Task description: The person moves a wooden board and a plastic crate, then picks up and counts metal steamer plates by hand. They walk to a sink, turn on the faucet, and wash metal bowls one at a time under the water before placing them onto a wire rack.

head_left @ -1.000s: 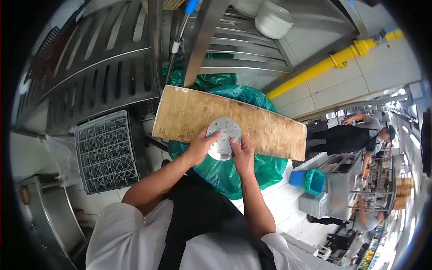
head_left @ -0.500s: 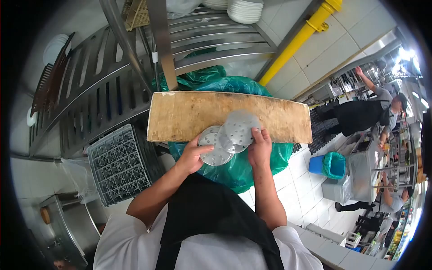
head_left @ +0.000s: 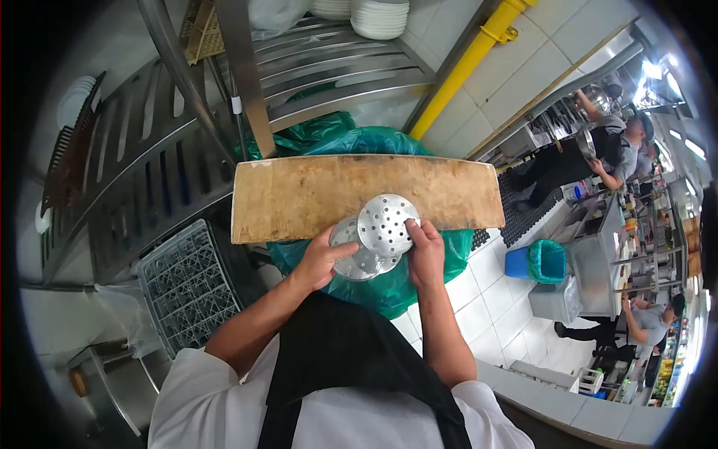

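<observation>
My left hand (head_left: 320,259) grips a stack of round perforated metal discs (head_left: 356,261), its thumb lying across their top face. Between thumb and fingers, my right hand (head_left: 425,253) pinches another perforated metal disc (head_left: 387,228) by its right edge. This shiny disc overlaps the upper right of the stack in view, its holes plainly showing. Both hands are at the near edge of a worn wooden board (head_left: 314,196). Green plastic bags (head_left: 378,301) bulge out below and behind the board.
A grey dish rack (head_left: 187,280) stands to the left under slatted metal shelving (head_left: 329,71). White plates (head_left: 380,16) are stacked on the shelf. A yellow pipe (head_left: 456,71) climbs the tiled wall. At right are a blue bin (head_left: 517,263) and co-workers (head_left: 576,161), one holding a metal pan.
The right-hand disc has turned to show its holes more squarely and moved slightly lower. The view has shifted a little, and a co-worker now holds a pan.
</observation>
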Demonstrator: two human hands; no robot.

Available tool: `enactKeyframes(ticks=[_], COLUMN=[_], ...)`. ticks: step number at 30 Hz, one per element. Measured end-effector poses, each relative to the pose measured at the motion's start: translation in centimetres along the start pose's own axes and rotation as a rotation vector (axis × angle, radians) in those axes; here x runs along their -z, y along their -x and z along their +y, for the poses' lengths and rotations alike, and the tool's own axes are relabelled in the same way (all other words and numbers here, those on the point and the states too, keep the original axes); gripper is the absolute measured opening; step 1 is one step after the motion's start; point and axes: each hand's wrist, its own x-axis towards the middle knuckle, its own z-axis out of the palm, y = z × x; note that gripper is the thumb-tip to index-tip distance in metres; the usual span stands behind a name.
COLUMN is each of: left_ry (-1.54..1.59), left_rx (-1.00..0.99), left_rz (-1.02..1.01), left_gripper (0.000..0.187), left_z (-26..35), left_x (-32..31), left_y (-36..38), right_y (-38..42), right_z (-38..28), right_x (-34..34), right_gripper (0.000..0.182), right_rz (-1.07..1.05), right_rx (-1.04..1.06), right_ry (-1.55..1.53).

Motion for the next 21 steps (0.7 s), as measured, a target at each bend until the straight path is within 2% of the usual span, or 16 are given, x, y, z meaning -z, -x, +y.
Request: enactKeyframes(ticks=[6, 8, 10, 11, 12, 15, 17, 18, 20, 21], left_ry=[0.021, 0.075, 0.078, 0.081, 0.078, 0.062, 0.260, 0.253, 0.182, 0.176], left_rx=[0.032, 0.017, 0.023, 0.025, 0.030, 0.052, 0.099, 0.115, 0.137, 0.143], left_rz=[-0.038, -0.069, -0.088, -0.108, -0.109, -0.148, -0.219, -0.232, -0.134, -0.132], left_gripper=[0.054, 0.059, 0.062, 0.064, 0.064, 0.068, 0.063, 0.063, 0.057, 0.057], left_z=[0.3, 0.5, 0.8, 0.9, 0.8, 0.7, 1.3, 1.1, 1.1, 1.2], left_x=[0.4, 0.8, 1.2, 1.4, 1.7, 2.0, 0.9, 0.8, 0.9, 1.0], left_y=[0.3, 0.5, 0.9, 1.0, 1.1, 1.7, 2.1, 2.0, 2.3, 2.3], right_y=[-0.2, -0.4, -0.2, 0.3, 0.4, 1.0, 0.5, 0.4, 1.1, 1.1], right_z=[-2.4, -2.8, -3.2, -3.5, -3.4, -3.0, -2.5, -2.2, -2.8, -2.8], right_x=[2.2, 3.4, 3.9, 3.6, 3.6, 3.4, 3.5, 3.5, 2.6, 2.9], right_gripper=[0.011, 0.015, 0.023, 0.033, 0.033, 0.043, 0.043, 0.044, 0.038, 0.033], right_rz=[0.065, 0.096, 0.149, 0.151, 0.155, 0.088, 0.119, 0.130, 0.143, 0.052], right_rx=[0.084, 0.121, 0.222, 0.209, 0.209, 0.236, 0.234, 0.223, 0.225, 0.154], right_ry=[-0.288, -0.249, -0.033, -0.031, -0.034, 0.230, 0.224, 0.224, 0.255, 0.402])
